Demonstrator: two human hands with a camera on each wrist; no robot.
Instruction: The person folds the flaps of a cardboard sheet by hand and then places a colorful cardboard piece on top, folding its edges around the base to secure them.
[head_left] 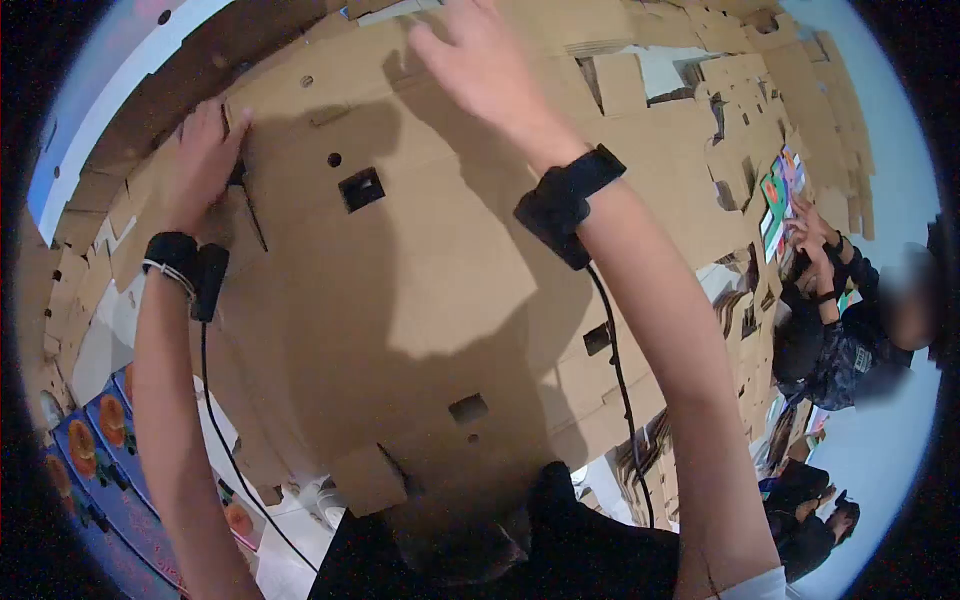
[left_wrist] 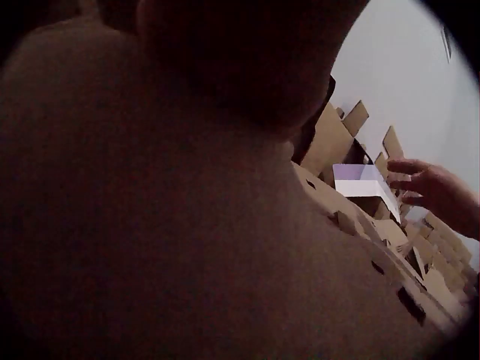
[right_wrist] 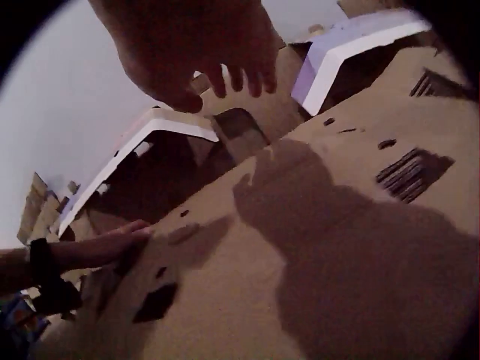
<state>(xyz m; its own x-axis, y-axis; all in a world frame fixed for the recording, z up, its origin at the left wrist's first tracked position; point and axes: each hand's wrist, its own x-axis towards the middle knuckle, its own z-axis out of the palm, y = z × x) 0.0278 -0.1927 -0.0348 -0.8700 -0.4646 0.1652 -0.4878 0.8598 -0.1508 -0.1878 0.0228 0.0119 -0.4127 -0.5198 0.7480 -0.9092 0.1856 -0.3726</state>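
A large brown cardboard sheet (head_left: 470,290) with small cut-out holes lies before me in the head view. My left hand (head_left: 208,150) rests on its left part, fingers extended towards the far edge, beside a dark slit. Over the sheet's far part is my right hand (head_left: 480,65); in the right wrist view this hand (right_wrist: 199,56) hovers above the cardboard with its fingers spread and nothing in them, while the left hand (right_wrist: 105,247) lies flat on the sheet. The left wrist view is mostly dark, with the right hand (left_wrist: 435,191) raised at its right.
Stacked cardboard pieces (head_left: 740,110) lie at the right. Blue printed boxes (head_left: 100,450) stand at lower left. Another person's hands (head_left: 815,235) touch a colourful sheet (head_left: 778,205) at the right. White-edged printed cardboard (right_wrist: 322,71) stands beyond the sheet.
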